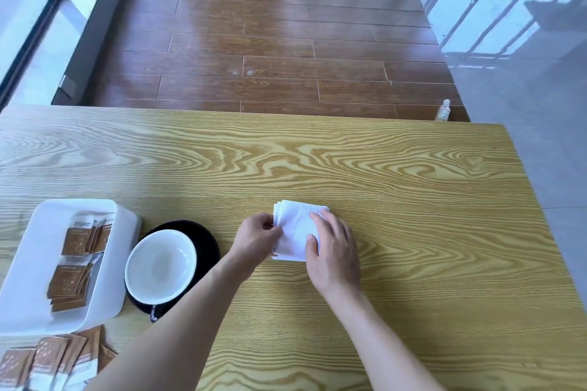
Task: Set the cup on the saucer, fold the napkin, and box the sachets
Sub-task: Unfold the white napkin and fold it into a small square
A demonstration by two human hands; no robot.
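Note:
A white napkin, folded into a small square, lies on the wooden table. My left hand pinches its left edge. My right hand rests flat on its right half. To the left a white cup stands on a black saucer. Further left a white box holds several brown sachets. More brown sachets lie loose on the table in front of the box.
The table's far edge runs across the middle of the view, with a wooden floor beyond it. A small clear bottle stands on the floor past the far right corner. Glass walls flank both sides.

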